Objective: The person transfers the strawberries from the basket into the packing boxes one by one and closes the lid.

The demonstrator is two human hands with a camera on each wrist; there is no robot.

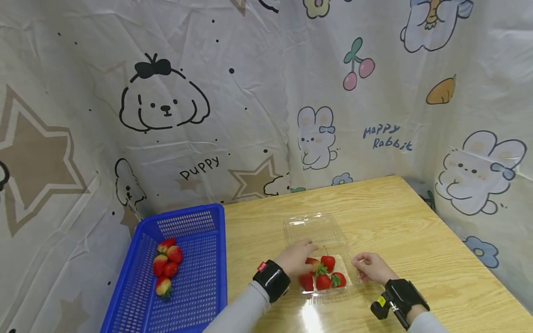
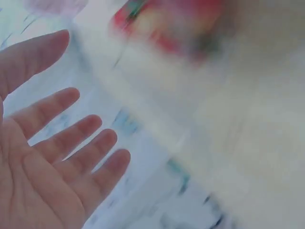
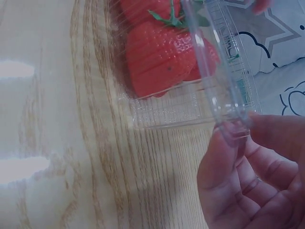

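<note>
A clear plastic clamshell box (image 1: 343, 260) lies on the table with its lid (image 1: 313, 226) folded back, away from me. Inside are several strawberries (image 1: 323, 282), some red all over and one partly yellow, and a round red fruit (image 1: 328, 264) with a thin stem. My left hand (image 1: 296, 258) is over the box's left side, close to the fruit. Its fingers (image 2: 90, 157) are spread with nothing between them in the left wrist view. My right hand (image 1: 373, 267) pinches the box's right rim between thumb (image 3: 219, 162) and fingers.
A blue plastic basket (image 1: 225, 263) stands to the left, holding several strawberries (image 1: 160, 265) and other red fruit clustered near its left side. The wooden table (image 1: 391, 208) reaches back to a printed cloth wall (image 1: 250, 92). Its right edge slants down beside more printed cloth.
</note>
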